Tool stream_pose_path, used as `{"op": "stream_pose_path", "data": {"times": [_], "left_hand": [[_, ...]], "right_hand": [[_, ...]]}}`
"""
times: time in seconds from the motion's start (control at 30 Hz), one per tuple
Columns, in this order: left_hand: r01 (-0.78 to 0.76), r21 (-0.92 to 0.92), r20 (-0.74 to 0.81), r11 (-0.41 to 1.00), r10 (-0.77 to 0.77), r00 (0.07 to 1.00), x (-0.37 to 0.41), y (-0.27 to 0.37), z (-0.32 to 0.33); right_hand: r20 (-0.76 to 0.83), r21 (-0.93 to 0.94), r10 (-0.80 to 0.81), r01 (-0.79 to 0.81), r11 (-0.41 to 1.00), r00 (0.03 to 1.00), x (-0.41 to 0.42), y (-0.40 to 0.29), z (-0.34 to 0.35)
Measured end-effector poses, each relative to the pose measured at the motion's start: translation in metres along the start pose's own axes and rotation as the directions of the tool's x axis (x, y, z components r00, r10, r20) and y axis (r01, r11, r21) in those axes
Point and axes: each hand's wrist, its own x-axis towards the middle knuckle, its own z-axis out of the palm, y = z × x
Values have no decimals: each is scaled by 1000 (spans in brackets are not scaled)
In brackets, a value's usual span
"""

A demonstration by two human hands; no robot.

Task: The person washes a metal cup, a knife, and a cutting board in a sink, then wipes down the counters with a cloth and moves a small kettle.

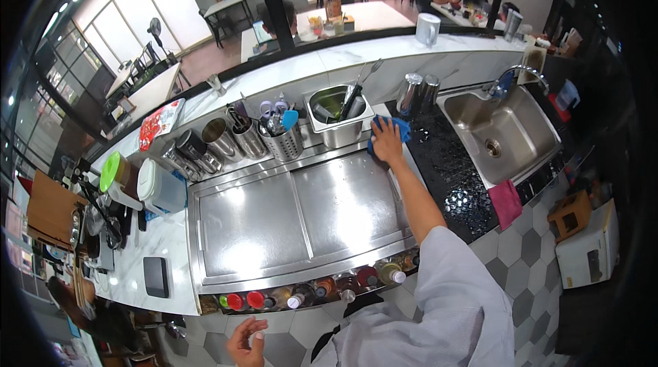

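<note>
My right hand presses on a blue cloth at the back right corner of a stainless steel counter unit, beside a steel container with utensils in it. The unit's two sliding metal lids lie side by side, with bright reflections on them. My left hand is low in the view, in front of the unit's front edge and above the tiled floor, with its fingers loosely bent and nothing in it. Bottles with coloured caps stand in a row along that front edge.
A steel sink with a tap is at the right, past a wet black countertop. Steel utensil holders line the back. Plastic tubs and a black flat object stand left. Another person's hand shows far left; people sit beyond the ledge.
</note>
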Motion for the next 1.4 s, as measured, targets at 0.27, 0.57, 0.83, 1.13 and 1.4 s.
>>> {"op": "stream_pose_path", "data": {"times": [0.27,0.57,0.83,1.13,1.4], "left_hand": [[107,-89,23,990,-105,994,63,38,67],[111,61,120,992,-118,986,94,47,83],[79,-19,232,997,-72,970,108,38,82],[-43,65,232,997,27,972,120,27,24],[76,-6,93,997,-75,993,119,-22,-20]], "right_hand": [[126,195,-356,329,924,926,80,23,17],[-47,304,-241,244,921,969,4,-1,-6],[-43,133,142,-136,982,989,-114,-139,11],[102,401,-305,241,884,947,-87,-84,-10],[-44,232,-61,70,970,997,-122,-179,44]]}}
